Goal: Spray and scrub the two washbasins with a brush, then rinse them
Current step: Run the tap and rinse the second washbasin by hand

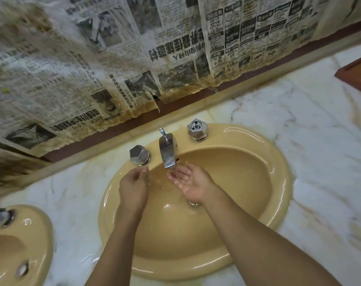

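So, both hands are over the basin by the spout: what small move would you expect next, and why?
Probably sweep the cupped right hand outward to throw water over the basin wall. It lies palm up right beneath the spout, and the left hand holds nothing, so rinsing seems under way.

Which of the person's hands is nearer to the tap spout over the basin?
Right. The right hand lies palm up just below the tap spout, fingers under its mouth; the left hand hovers off to the spout's left, below the left knob.
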A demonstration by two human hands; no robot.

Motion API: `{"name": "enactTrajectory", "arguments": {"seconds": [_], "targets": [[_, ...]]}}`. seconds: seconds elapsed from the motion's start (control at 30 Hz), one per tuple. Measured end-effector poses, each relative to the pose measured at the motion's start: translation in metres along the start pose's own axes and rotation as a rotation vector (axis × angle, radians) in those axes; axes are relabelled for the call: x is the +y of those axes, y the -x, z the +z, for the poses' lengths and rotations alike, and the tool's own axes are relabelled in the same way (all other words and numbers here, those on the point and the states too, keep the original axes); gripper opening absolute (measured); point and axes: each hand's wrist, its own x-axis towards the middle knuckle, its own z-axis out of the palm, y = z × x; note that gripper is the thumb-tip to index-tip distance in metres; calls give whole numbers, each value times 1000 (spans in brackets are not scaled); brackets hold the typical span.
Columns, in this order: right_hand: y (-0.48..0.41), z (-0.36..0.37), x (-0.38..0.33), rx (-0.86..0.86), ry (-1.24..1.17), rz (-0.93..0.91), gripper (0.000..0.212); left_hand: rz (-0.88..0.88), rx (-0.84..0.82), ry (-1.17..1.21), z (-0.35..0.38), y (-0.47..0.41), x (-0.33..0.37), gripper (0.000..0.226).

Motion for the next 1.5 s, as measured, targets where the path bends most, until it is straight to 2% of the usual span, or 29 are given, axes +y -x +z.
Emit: {"name": "enactTrajectory", "arguments": {"seconds": [0.07, 0.13, 0.23, 0.3, 0.47, 0.67, 0.77, 0.87, 0.93, 1.03, 1.17, 1.33, 1.5], "targets": [[-1, 14, 2, -25, -10, 23, 30, 196, 7, -406, -28, -11, -21, 28], [4, 21, 1, -58, 62, 36, 29, 270, -53, -707, -53, -22, -42, 46], [23, 12, -15, -56, 239, 40, 25, 244, -147, -890, -80, -28, -71, 66], [42, 6, -35, -9, 282, -4, 29, 267, -147, -917, -89, -22, -91, 74], [67, 27, -108, 25, 252, -275, 32, 212, -16, -784, -88, -9, -119, 78], [73, 89, -147, 57, 800, -442, 29, 257, 36, -674, -89, -10, -122, 76], [61, 88, -142, 234, 847, -641, 30, 270, 42, -635, -91, -11, -124, 72], [44, 55, -114, 456, 649, -774, 23, 286, 20, -616, -92, -14, -126, 77], [32, 29, -81, 468, 557, -650, 30, 292, 21, -613, -91, -15, -127, 75], [16, 7, -32, 326, 423, -329, 43, 296, 33, -604, -90, -16, -128, 75], [-1, 10, 6, 176, 194, -102, 31, 284, 49, -582, -90, -15, -130, 74], [4, 22, 5, 109, 221, -16, 24, 288, 65, -555, -90, -15, -130, 72], [35, 19, -52, 135, 383, -96, 27, 303, 72, -556, -89, -16, -133, 70]]}}
